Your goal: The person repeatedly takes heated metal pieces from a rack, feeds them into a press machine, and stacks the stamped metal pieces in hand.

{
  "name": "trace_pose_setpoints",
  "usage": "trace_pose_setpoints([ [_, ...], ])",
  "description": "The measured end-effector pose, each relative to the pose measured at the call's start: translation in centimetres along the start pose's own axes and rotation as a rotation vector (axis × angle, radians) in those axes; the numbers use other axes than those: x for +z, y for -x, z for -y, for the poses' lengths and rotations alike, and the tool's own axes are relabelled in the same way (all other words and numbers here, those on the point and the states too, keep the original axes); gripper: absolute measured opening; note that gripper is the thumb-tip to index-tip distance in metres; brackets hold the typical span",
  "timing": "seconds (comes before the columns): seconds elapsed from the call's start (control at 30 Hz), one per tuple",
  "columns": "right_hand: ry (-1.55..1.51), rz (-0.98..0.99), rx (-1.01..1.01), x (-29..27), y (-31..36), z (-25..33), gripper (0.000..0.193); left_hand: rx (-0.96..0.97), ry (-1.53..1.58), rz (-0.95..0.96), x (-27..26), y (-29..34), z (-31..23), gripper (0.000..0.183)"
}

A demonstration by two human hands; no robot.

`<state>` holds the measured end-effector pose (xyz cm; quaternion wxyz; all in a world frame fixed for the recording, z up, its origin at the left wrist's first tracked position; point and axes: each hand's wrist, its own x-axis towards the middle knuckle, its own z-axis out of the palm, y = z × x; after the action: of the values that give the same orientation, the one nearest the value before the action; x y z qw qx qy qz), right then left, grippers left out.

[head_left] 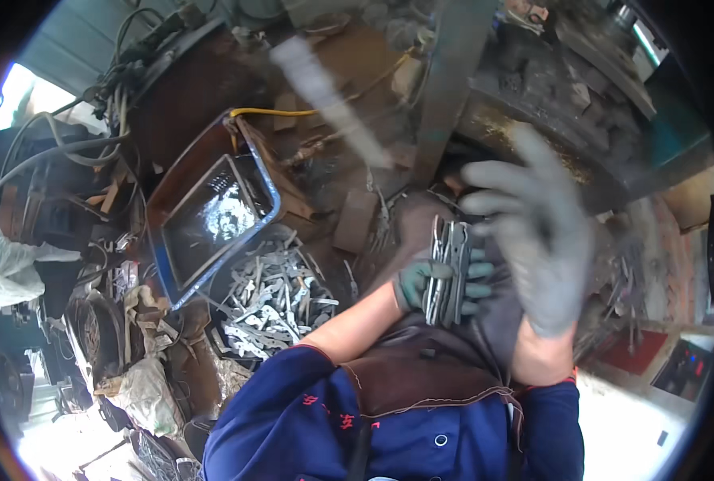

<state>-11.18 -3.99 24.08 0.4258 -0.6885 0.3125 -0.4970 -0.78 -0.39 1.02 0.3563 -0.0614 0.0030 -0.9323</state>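
My left hand (412, 283), in a grey-green work glove, is closed around a stack of flat metal pieces (451, 276) in front of my brown apron. The pieces stand side by side, long and narrow with uneven edges. My right hand (541, 232), gloved in grey, is raised to the right of the stack and smeared by motion. Its fingers are spread apart, and nothing shows between them. Left of my left forearm lies a heap of similar loose metal pieces (269, 301).
Beyond the heap stands a blue-rimmed tub (274, 192) with a shiny, reflecting inside. A yellow hose or cord (273, 113) runs from its corner. An upright metal beam (451, 88) rises ahead of me. Cables (60, 144) and a pale bag (20, 268) are at the left.
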Motion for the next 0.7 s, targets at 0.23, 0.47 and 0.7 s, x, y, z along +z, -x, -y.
trace_pose_setpoints([
  [0.23,-0.108,-0.560,0.502,-13.4,10.9,-11.0,0.022,0.016,-0.065,0.065,0.5,-0.8,0.3,0.064],
  [0.47,-0.930,-1.338,0.398,-27.2,23.6,-23.1,0.026,0.026,-0.170,-0.018,-1.1,0.8,0.0,0.079],
  [0.7,-0.243,-1.326,0.672,-28.6,22.5,-19.0,0.016,0.021,-0.150,-0.060,-1.2,-0.1,0.4,0.080],
])
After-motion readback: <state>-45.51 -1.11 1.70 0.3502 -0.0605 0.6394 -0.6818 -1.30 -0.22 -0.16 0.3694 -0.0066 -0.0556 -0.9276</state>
